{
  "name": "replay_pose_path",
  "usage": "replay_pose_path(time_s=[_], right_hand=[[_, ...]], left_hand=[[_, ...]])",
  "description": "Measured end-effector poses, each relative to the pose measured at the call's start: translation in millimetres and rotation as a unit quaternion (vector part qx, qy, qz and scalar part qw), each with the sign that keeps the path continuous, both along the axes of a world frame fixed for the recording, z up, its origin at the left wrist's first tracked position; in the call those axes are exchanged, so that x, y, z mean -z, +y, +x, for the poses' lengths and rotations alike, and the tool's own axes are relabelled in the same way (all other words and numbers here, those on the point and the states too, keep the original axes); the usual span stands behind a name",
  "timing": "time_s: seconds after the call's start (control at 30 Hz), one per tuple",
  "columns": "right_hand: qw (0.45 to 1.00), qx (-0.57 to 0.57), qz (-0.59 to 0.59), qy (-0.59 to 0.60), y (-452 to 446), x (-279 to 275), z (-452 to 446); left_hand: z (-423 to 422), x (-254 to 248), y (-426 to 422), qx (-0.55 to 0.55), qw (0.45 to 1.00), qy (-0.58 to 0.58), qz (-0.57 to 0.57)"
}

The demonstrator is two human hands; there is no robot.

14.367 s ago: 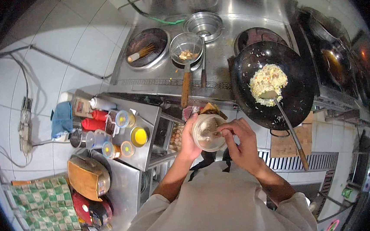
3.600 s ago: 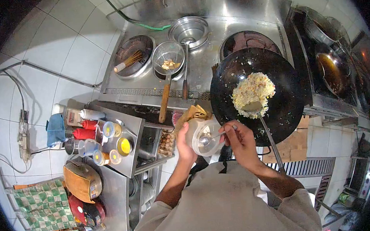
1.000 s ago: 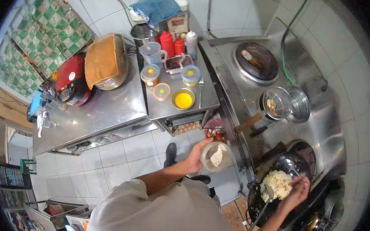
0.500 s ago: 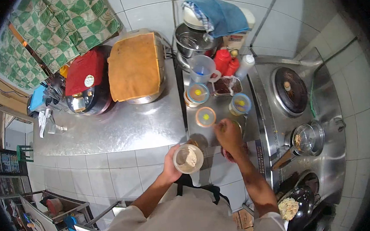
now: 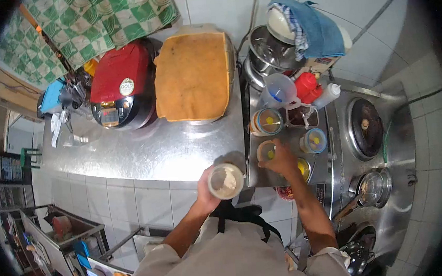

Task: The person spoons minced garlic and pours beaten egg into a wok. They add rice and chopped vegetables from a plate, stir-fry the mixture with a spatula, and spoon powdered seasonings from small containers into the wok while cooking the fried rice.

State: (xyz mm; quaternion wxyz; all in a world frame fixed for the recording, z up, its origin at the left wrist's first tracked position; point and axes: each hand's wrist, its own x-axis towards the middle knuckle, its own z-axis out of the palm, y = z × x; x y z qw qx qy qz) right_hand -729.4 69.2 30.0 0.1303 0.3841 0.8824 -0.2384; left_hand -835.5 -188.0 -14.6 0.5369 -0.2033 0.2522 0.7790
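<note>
My left hand is wrapped round a clear round tub with pale powder inside, held near the front edge of the steel table. Over the small side table, my right hand has its fingers on an orange-rimmed round lid, which lies among the containers. Behind it is a blue-lidded tub, and another blue-lidded tub is to the right. A bowl of yellow liquid is partly hidden by my right hand.
A red rice cooker and a cloth-covered appliance stand on the steel table. Red squeeze bottles, a clear jug and a mixer bowl are at the back. The stove with a strainer is on the right.
The view has swung from the stove and wok to the tables. My right hand has left the wok area and reached the orange-rimmed lid; the tub stays in my left hand.
</note>
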Motion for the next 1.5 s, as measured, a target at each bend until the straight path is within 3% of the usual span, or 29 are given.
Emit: replay_pose_path(time_s=[0.07, 0.13, 0.23, 0.4, 0.5, 0.57, 0.6, 0.7, 0.83, 0.87, 0.9, 0.97, 1.07, 1.2, 1.27, 1.3, 1.37, 1.4, 1.47, 1.5], right_hand=[[0.997, -0.015, -0.065, 0.032, -12.0, -42.5, 4.3], [0.95, -0.128, -0.104, 0.266, -31.1, -71.9, 17.5], [0.969, -0.146, -0.107, 0.17, -55.6, -122.9, 22.5], [0.971, -0.206, -0.045, 0.111, -43.0, -125.9, 40.2], [0.969, -0.18, -0.02, 0.168, -34.7, -117.6, 49.3], [0.968, -0.026, -0.039, 0.245, -31.7, -92.9, 52.3], [0.969, -0.024, -0.039, 0.245, -29.9, -81.7, 53.1], [0.96, 0.052, -0.118, 0.247, -28.3, -65.0, 49.9], [0.992, 0.033, -0.013, 0.122, -13.9, -64.0, 33.5], [0.997, 0.03, 0.018, 0.071, -10.7, -62.7, 28.7], [0.997, 0.032, 0.017, 0.073, -5.0, -51.1, 26.5], [0.997, -0.003, 0.071, 0.012, 7.9, -24.6, 23.0], [0.998, 0.007, 0.069, 0.01, 20.5, -14.5, 20.8], [0.982, 0.041, 0.152, 0.101, 22.5, -19.3, 32.5], [0.971, 0.115, 0.103, 0.181, 26.6, -26.8, 36.8], [0.971, 0.119, 0.105, 0.182, 33.7, -16.5, 41.3], [0.931, 0.149, 0.051, 0.328, 50.1, 19.8, 46.6], [0.929, 0.156, 0.055, 0.332, 51.6, 24.2, 44.1], [0.849, 0.279, -0.19, 0.407, 52.8, 34.2, 38.2], [0.845, 0.285, -0.183, 0.413, 56.8, 48.4, 37.4]], left_hand=[[-2.3, 2.0, 13.8, 0.01, 1.0, 0.017, -0.014], [-5.6, -0.5, 33.9, 0.061, 0.997, 0.043, -0.032], [-2.1, -8.6, 67.2, 0.173, 0.984, 0.029, -0.039], [9.1, -9.9, 103.5, 0.311, 0.947, 0.029, -0.072], [31.8, 16.2, 112.3, 0.25, 0.961, 0.11, -0.051], [48.8, 23.9, 119.5, 0.075, 0.939, 0.311, -0.127], [50.8, 2.9, 120.1, 0.051, 0.934, 0.332, -0.121], [47.2, 15.1, 125.0, 0.042, 0.914, 0.362, -0.176], [34.4, 24.7, 113.0, 0.066, 0.902, 0.372, -0.209], [33.5, 26.6, 109.3, 0.027, 0.903, 0.369, -0.22], [31.9, 24.6, 106.1, -0.012, 0.902, 0.366, -0.23], [26.9, 18.8, 92.8, 0.014, 0.879, 0.392, -0.271], [24.6, -1.0, 76.6, 0.041, 0.9, 0.361, -0.241], [24.1, 23.4, 57.4, 0.041, 0.897, 0.359, -0.255], [23.1, 33.8, 50.2, 0.038, 0.899, 0.345, -0.267], [23.5, 34.8, 48.3, 0.04, 0.899, 0.346, -0.265], [21.9, 35.7, 46.2, 0.036, 0.915, 0.331, -0.229], [20.8, 34.2, 46.2, 0.041, 0.914, 0.336, -0.224], [19.5, 31.3, 47.6, 0.049, 0.915, 0.345, -0.203], [18.5, 32.3, 48.3, 0.056, 0.914, 0.35, -0.197]])
